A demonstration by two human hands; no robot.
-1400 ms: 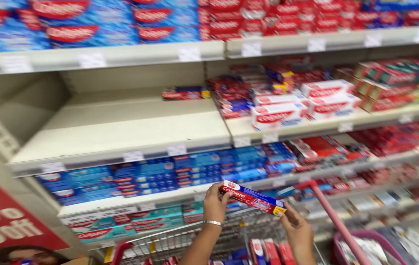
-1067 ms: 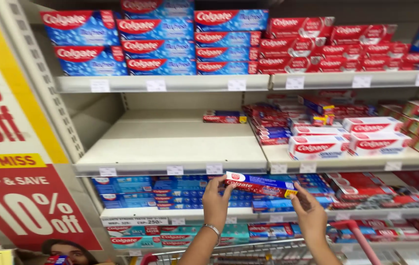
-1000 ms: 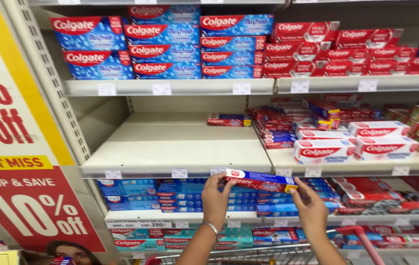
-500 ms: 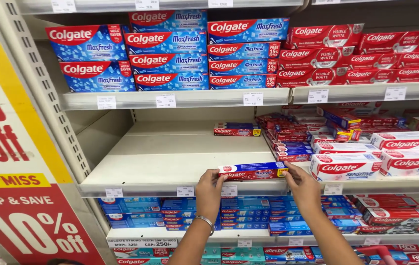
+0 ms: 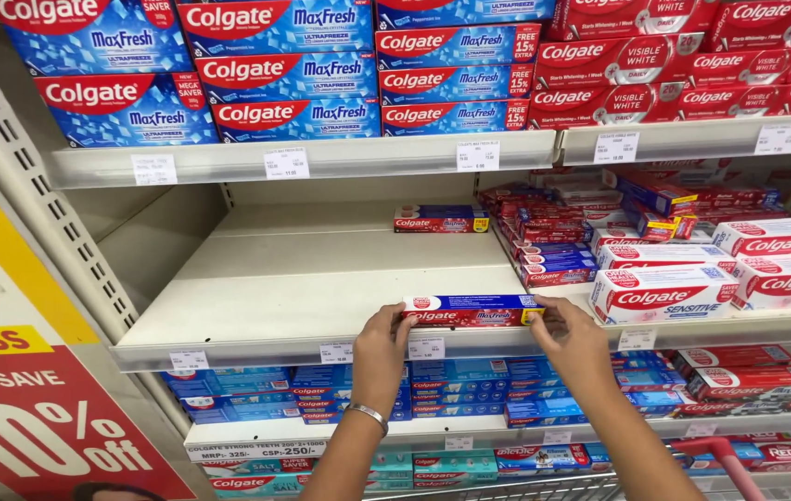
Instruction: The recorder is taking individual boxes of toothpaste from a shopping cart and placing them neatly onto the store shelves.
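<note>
Both hands are on a long red-and-blue toothpaste box (image 5: 472, 311) lying flat at the front edge of a mostly bare shelf (image 5: 266, 288). The left hand (image 5: 380, 351) pinches its left end, the right hand (image 5: 574, 339) grips the right end. Farther back sits one matching box (image 5: 441, 219). Just right of the right hand are stacked white boxes (image 5: 663, 292); below the hands, blue boxes (image 5: 470, 385).

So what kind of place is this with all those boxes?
Most likely a shop's toothpaste aisle: shelves stacked with toothpaste boxes, price tags along the edges, a red discount sign, and a cart handle below.
</note>
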